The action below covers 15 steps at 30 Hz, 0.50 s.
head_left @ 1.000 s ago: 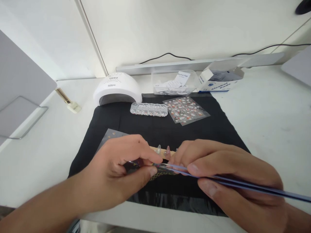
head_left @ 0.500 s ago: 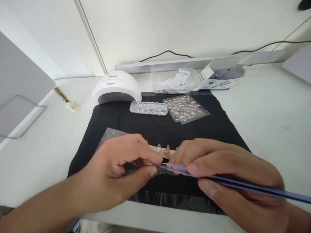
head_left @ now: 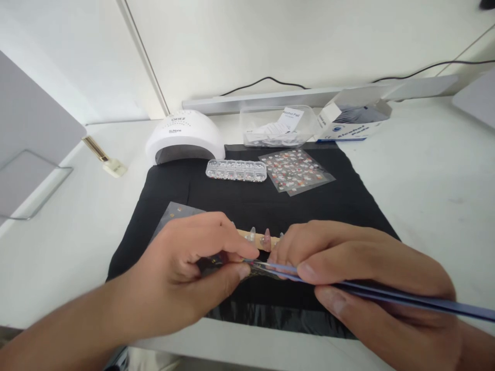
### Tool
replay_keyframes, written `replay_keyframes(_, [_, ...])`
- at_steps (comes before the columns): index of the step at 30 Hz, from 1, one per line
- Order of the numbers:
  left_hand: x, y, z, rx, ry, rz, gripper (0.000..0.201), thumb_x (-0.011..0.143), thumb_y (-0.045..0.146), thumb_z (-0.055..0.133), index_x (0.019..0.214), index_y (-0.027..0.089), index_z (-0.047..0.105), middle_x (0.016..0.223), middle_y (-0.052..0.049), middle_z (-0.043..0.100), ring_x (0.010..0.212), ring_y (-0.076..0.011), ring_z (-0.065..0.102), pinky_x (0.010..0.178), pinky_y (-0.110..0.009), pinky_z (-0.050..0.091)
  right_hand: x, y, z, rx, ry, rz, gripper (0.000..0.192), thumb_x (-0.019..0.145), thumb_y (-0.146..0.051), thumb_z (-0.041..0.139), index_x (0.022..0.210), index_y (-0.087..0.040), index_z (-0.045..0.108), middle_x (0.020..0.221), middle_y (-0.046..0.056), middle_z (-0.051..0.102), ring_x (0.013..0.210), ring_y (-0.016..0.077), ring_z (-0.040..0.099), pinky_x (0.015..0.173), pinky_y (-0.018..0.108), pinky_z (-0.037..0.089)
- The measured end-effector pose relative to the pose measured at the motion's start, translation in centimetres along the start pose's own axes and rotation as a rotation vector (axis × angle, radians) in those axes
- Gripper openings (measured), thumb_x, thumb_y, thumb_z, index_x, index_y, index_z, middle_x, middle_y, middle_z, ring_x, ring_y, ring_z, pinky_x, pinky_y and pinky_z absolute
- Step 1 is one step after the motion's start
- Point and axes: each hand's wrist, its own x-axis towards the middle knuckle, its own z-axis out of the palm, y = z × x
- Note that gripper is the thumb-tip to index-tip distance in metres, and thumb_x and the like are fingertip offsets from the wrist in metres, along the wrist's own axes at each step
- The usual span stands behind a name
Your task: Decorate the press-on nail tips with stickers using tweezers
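Observation:
My left hand is closed, thumb and forefinger pinching a clear sticker sheet with small coloured marks; most of it is hidden behind the fingers. My right hand is closed round a pair of blue tweezers. The tweezers' pale tips meet the sheet's edge right beside my left fingertips. Just behind both hands lies a tan strip bearing several pointed false nails, among them a pink one and a clear one. Its two ends are hidden by my hands.
A black mat covers the table's middle. On it lie a rhinestone case, patterned sticker sheets and another sheet. Behind stand a white nail lamp, a clear tub and an alcohol pad box. Left lies a polish bottle.
Both hands stay almost where they were. The tweezer tips and the sheet's edge have shifted very slightly, and the whole view has moved a little.

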Motion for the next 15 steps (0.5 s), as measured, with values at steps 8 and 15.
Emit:
replay_keyframes(8, [-0.12,-0.12,-0.09,-0.008,-0.007,0.000,0.018,0.087,0.003,0.069,0.093,0.020,0.074,0.079,-0.001,0.069,0.070,-0.0130,0.063,0.062,-0.023,0.050,-0.26,-0.32,0.19,-0.001,0.016,0.002,0.041,0.081,0.001,0.059,0.107,-0.026,0.075,0.082,0.005,0.070,0.072,0.0196,0.069,0.063,0.034,0.061])
replay_keyframes(15, [-0.38,-0.07,-0.09,0.019,-0.014,-0.006,0.016,0.089,0.004,0.067,0.095,0.019,0.073,0.081,-0.001,0.069,0.071,-0.0122,0.063,0.063,-0.023,0.050,-0.21,-0.16,0.11,0.014,0.029,0.027,0.038,0.082,0.000,0.060,0.104,-0.025,0.076,0.082,0.006,0.071,0.073,0.0203,0.070,0.064,0.035,0.062])
